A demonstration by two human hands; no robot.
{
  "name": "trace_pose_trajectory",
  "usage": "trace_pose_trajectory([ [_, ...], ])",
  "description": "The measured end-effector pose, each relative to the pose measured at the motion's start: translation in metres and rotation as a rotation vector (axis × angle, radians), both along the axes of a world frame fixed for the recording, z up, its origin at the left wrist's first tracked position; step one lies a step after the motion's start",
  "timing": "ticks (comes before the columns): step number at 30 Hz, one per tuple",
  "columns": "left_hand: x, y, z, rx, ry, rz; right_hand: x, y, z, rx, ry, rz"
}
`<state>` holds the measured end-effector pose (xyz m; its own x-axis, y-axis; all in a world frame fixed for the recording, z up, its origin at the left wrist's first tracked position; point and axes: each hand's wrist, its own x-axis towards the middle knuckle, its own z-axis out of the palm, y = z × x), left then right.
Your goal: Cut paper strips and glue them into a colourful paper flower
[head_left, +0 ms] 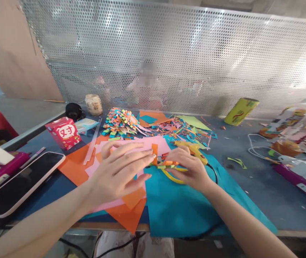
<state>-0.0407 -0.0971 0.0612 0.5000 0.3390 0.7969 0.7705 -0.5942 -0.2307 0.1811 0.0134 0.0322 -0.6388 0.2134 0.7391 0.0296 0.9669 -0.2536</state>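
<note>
My left hand [122,168] is stretched out over the papers, fingers extended and thumb apart. Its fingertips come close to an upright orange paper strip [155,149]; whether they touch it I cannot tell. My right hand [189,168] closes its fingers on a small bundle of orange and green paper strips [169,164]. Behind that hand lies a yellow glue gun [195,148], partly covered by it. Under the right hand a yellow scissors handle [173,177] shows on the blue paper sheet [179,211]. Pink paper [158,142] and orange paper [73,168] lie around the left hand.
A multicoloured ball of folded paper [120,122] and a heap of paper scraps [178,128] are at the back. Left are a phone [21,182], a red box [64,132] and a jar [93,104]. Right are a tilted yellow-green can [241,111] and a purple power strip [297,179].
</note>
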Motion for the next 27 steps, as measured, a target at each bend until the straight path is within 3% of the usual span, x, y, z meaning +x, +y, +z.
trace_pose_trajectory([
  [6,0.002,-0.004,-0.009,0.001,0.030,0.005,0.011,-0.009,0.007,0.431,-0.052,-0.074],
  [10,0.006,-0.004,-0.009,0.000,0.026,-0.063,0.015,-0.012,0.012,0.606,-0.082,-0.129],
  [16,0.010,-0.004,-0.005,0.004,0.032,-0.103,0.015,-0.013,0.012,0.639,-0.074,-0.139],
  [27,0.006,-0.006,-0.019,-0.073,0.031,-0.100,0.015,-0.013,0.013,0.626,-0.091,-0.133],
])
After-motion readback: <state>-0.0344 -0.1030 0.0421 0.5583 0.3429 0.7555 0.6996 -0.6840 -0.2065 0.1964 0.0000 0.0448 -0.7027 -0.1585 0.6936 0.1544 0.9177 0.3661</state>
